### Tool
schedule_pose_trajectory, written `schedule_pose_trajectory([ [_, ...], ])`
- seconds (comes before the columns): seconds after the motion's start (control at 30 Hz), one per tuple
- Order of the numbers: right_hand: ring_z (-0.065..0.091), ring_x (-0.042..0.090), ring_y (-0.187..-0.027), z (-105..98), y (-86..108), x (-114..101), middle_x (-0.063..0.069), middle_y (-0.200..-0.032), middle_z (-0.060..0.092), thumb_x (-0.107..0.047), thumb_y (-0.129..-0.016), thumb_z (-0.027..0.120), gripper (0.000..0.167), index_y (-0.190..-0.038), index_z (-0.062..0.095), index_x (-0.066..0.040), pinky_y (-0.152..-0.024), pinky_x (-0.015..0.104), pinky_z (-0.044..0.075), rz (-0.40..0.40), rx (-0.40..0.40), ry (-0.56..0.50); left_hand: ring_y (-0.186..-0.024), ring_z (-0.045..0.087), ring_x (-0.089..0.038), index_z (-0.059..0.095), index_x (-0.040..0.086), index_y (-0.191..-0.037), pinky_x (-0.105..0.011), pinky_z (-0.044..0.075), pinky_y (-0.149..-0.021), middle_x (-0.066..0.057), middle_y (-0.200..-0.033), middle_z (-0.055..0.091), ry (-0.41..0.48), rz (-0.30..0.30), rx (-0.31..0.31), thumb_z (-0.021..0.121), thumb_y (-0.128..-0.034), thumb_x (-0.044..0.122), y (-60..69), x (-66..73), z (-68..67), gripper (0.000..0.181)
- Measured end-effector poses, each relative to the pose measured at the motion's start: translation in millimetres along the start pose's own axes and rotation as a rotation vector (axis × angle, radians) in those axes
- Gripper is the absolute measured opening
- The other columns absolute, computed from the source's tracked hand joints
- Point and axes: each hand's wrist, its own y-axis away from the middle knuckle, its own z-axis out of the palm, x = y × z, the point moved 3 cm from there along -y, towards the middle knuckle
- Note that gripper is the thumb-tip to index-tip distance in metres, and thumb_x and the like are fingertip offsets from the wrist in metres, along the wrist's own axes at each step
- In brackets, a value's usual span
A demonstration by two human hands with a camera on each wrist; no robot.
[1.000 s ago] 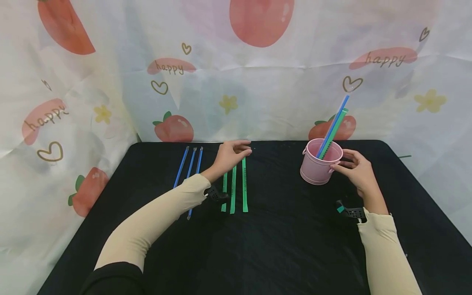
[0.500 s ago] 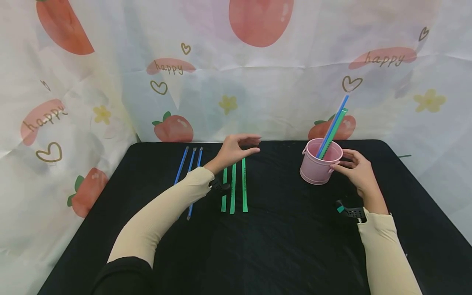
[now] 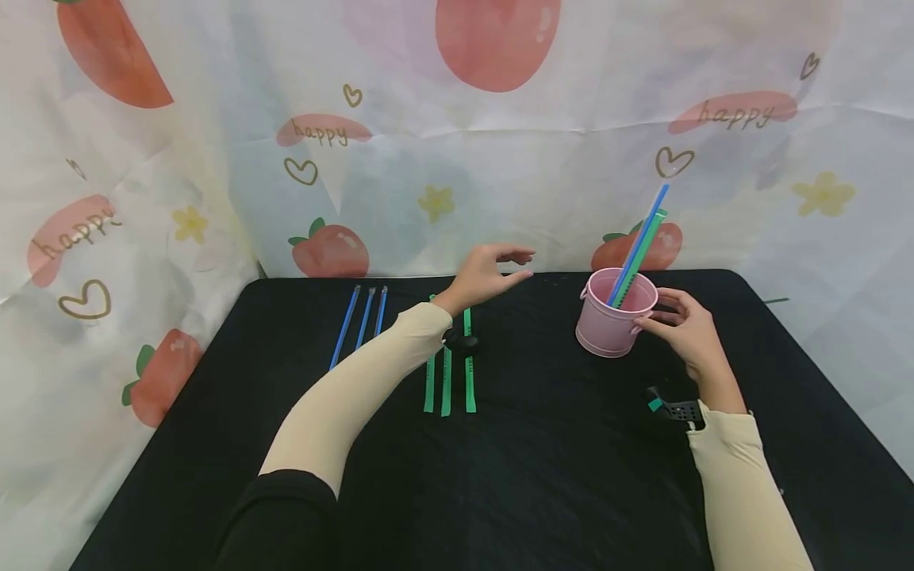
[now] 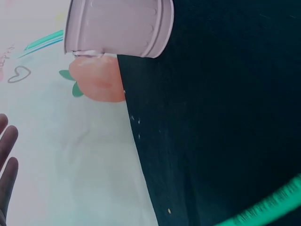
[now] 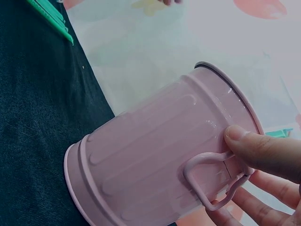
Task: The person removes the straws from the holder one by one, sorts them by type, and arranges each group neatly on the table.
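Note:
In the head view my left hand (image 3: pixel 485 276) hovers near the table's back edge, fingers loosely extended and thumb apart, with nothing in it. My right hand (image 3: pixel 687 329) holds the small pink metal bucket (image 3: pixel 607 327) at its right side. The right wrist view shows the thumb against the bucket (image 5: pixel 155 150) near its rim and handle, fingers around behind. A blue stick (image 3: pixel 651 226) and a green printed strip (image 3: pixel 646 252) lean in the bucket. Below my left forearm lie several flat green strips (image 3: pixel 447 388); slim blue sticks (image 3: pixel 346 327) lie left of them, partly hidden by the sleeve.
A black cloth (image 3: pixel 528 476) covers the table. Behind and to the left hangs a pale curtain (image 3: pixel 543 182) printed with fruit, hearts and flowers.
My left hand has moved right and slightly up, away from above the green strips toward the bucket. The right hand keeps its hold on the bucket.

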Motion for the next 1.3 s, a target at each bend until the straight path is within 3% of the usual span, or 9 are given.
schedule_pose_trajectory([
  [0.3, 0.051, -0.013, -0.088, 0, 0.6, 1, -0.004, -0.12, 0.049, -0.019, -0.087, 0.067, 0.059, -0.137, 0.039, -0.004, -0.073, 0.0, 0.044, 0.011, -0.006, 0.027, -0.106, 0.062, -0.012, 0.062, 0.011, -0.123, -0.022, 0.046, -0.099, -0.004, -0.116, 0.068, -0.124, -0.016, -0.078, 0.064, -0.0902, 0.022, -32.3, 9.4, 25.0, 0.034],
  [0.63, 0.051, -0.013, -0.088, -1, 2.4, -2, -0.01, -0.116, 0.048, -0.02, -0.088, 0.067, 0.057, -0.135, 0.039, -0.003, -0.073, 0.0, 0.044, 0.019, -0.002, 0.023, -0.107, 0.061, -0.012, 0.063, 0.011, -0.122, -0.02, 0.048, -0.093, -0.002, -0.117, 0.067, -0.227, -0.03, -0.167, 0.062, -0.0905, 0.028, -65.2, 19.3, 50.5, 0.035],
  [0.73, 0.051, -0.015, -0.087, 0, 3.1, -3, -0.011, -0.115, 0.048, -0.02, -0.088, 0.067, 0.057, -0.134, 0.04, -0.003, -0.072, 0.0, 0.044, 0.02, 0.001, 0.011, -0.108, 0.061, -0.013, 0.063, 0.01, -0.122, -0.019, 0.048, -0.093, -0.002, -0.118, 0.067, -0.233, -0.034, -0.19, 0.063, -0.0899, 0.029, -71.6, 23.4, 58.5, 0.037],
  [0.97, 0.05, -0.015, -0.089, 0, 3.0, -2, 0.009, -0.125, 0.047, -0.021, -0.088, 0.067, 0.061, -0.138, 0.037, -0.002, -0.072, 0.0, 0.045, 0.03, -0.006, 0.03, -0.108, 0.06, -0.011, 0.064, 0.013, -0.122, -0.017, 0.048, -0.092, -0.001, -0.119, 0.066, -0.219, -0.076, -0.217, 0.063, -0.0898, 0.031, -84.4, 31.6, 73.5, 0.037],
  [1.07, 0.049, -0.015, -0.089, 0, 2.4, -2, 0.011, -0.126, 0.046, -0.022, -0.088, 0.067, 0.061, -0.137, 0.037, -0.002, -0.073, 0.0, 0.044, 0.034, -0.011, 0.038, -0.108, 0.06, -0.011, 0.064, 0.013, -0.12, -0.018, 0.048, -0.091, -0.002, -0.118, 0.067, -0.21, -0.098, -0.211, 0.063, -0.0897, 0.031, -89.1, 33.8, 78.9, 0.036],
  [1.17, 0.05, -0.016, -0.088, 0, 2.3, -1, 0.006, -0.124, 0.048, -0.023, -0.088, 0.067, 0.06, -0.136, 0.038, -0.004, -0.073, 0.0, 0.043, 0.037, -0.008, 0.035, -0.107, 0.06, -0.011, 0.064, 0.012, -0.121, -0.017, 0.048, -0.09, -0.002, -0.118, 0.067, -0.199, -0.132, -0.202, 0.063, -0.0901, 0.031, -93.4, 35.9, 83.7, 0.036],
  [1.3, 0.051, -0.015, -0.088, 0, 2.5, -1, -0.011, -0.115, 0.049, -0.021, -0.087, 0.067, 0.056, -0.135, 0.04, -0.005, -0.072, 0.001, 0.045, 0.026, -0.004, 0.011, -0.102, 0.062, -0.007, 0.064, 0.012, -0.121, -0.014, 0.049, -0.086, 0.001, -0.114, 0.068, -0.171, -0.194, -0.177, 0.063, -0.0904, 0.029, -98.9, 37.5, 90.5, 0.035],
])
